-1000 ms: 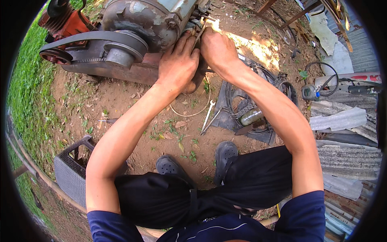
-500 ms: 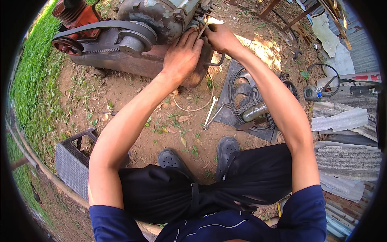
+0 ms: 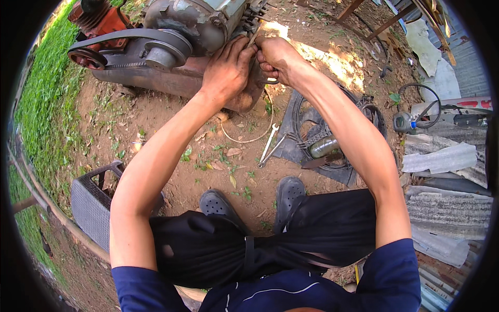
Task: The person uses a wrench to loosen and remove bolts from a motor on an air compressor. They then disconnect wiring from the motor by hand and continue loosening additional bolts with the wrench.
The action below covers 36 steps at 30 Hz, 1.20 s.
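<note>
At the right end of an old grey electric motor (image 3: pixel 187 26), both of my hands work close together. My left hand (image 3: pixel 227 65) is closed, fingers bent against the motor's lower end; its fingertips are partly hidden. Beside it, my right hand (image 3: pixel 279 56) is curled into a fist-like grip, thumb side toward the left hand. A thin tan strip (image 3: pixel 253 38) shows between the two hands; I cannot tell which hand holds it. Beneath them lies the rusty brown tank (image 3: pixel 156 80), and a black belt (image 3: pixel 125 33) runs from the motor's pulley (image 3: pixel 162 56) to a smaller red pulley.
An orange-red compressor pump (image 3: pixel 106 23) stands on the tank's left. On the dirt lie a combination wrench (image 3: pixel 268 143), coiled black hose (image 3: pixel 306 117) and a glass bottle (image 3: pixel 326 147). A grey plastic stool (image 3: pixel 91 213) is at left, corrugated sheets (image 3: pixel 442 208) at right.
Both hands have shifted slightly down and left. My right hand has turned, so its curled fingers show more. The view has moved a little.
</note>
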Motion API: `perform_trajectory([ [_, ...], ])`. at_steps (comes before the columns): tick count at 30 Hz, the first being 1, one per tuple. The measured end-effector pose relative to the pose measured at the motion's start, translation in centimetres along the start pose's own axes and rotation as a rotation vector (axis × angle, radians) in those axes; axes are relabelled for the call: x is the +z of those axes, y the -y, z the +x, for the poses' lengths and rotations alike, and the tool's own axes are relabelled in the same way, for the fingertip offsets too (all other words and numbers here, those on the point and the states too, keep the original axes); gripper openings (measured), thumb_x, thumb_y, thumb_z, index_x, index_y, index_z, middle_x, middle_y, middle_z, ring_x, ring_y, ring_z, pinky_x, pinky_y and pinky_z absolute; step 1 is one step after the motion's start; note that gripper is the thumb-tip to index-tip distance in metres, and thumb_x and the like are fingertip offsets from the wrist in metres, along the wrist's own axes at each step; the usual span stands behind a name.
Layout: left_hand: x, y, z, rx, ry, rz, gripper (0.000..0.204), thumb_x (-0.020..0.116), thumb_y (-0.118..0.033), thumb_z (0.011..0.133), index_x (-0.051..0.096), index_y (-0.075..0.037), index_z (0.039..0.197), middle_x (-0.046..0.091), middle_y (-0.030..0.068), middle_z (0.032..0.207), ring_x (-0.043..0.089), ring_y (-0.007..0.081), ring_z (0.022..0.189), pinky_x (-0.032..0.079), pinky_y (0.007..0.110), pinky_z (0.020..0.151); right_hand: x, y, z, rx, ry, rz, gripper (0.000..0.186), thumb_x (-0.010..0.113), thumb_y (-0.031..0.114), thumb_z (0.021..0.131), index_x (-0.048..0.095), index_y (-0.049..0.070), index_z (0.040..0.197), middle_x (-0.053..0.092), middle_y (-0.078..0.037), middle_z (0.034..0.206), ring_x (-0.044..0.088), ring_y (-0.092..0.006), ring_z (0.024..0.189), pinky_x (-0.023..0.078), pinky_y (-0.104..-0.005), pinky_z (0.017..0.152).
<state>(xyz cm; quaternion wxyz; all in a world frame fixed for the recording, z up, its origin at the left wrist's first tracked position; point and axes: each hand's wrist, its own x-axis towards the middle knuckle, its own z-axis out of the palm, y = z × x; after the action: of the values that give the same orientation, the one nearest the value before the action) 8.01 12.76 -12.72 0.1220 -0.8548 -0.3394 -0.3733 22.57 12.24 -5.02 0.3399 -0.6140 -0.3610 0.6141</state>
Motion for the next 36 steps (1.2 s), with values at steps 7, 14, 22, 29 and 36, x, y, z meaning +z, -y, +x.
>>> perform_trajectory([
  [7,-0.4,0.0,0.1,0.015,0.014,-0.100,0.046,0.060,-0.003,0.079,0.037,-0.010,0.117,0.049,0.0159,0.125,0.054,0.0375,0.108,0.044,0.047,0.094,-5.8,-0.5,0.9,-0.301,-0.015,-0.513,0.044,0.055,0.043,0.096,0.055,0.001,0.109,0.054,-0.002,0.065,0.048,-0.0093,0.047,0.037,-0.0265,0.041],
  [14,-0.2,0.0,0.3,0.006,0.008,-0.107,0.043,0.060,-0.004,0.080,0.038,-0.011,0.116,0.051,0.0151,0.123,0.054,0.0363,0.109,0.044,0.047,0.094,-11.2,2.5,5.2,-0.686,0.004,-1.039,0.046,0.057,0.047,0.094,0.065,0.004,0.106,0.065,-0.011,0.075,0.060,-0.0200,0.070,0.048,-0.0379,0.066],
  [22,-0.4,-0.3,0.6,0.002,0.005,-0.073,0.039,0.060,-0.003,0.077,0.043,-0.010,0.111,0.052,0.0138,0.121,0.054,0.0342,0.112,0.044,0.046,0.094,-11.1,5.8,9.0,-0.742,0.120,-1.216,0.056,0.055,0.059,0.089,0.069,0.007,0.105,0.069,-0.010,0.090,0.063,-0.0218,0.082,0.049,-0.0372,0.074],
  [29,-0.3,-0.5,0.7,-0.010,0.015,-0.057,0.038,0.060,-0.003,0.077,0.044,-0.010,0.111,0.053,0.0129,0.120,0.053,0.0333,0.116,0.044,0.045,0.095,-11.1,7.4,10.0,-0.775,0.193,-1.313,0.048,0.055,0.051,0.093,0.069,0.005,0.098,0.068,-0.011,0.087,0.063,-0.0212,0.080,0.050,-0.0375,0.074],
  [36,-0.4,-0.3,0.4,-0.013,0.021,-0.064,0.038,0.061,-0.003,0.075,0.045,-0.010,0.110,0.053,0.0120,0.118,0.053,0.0321,0.117,0.043,0.045,0.095,-9.8,8.2,9.0,-0.765,0.179,-1.387,0.048,0.049,0.047,0.095,0.069,0.004,0.091,0.068,-0.021,0.085,0.066,-0.0357,0.080,0.051,-0.0450,0.073],
])
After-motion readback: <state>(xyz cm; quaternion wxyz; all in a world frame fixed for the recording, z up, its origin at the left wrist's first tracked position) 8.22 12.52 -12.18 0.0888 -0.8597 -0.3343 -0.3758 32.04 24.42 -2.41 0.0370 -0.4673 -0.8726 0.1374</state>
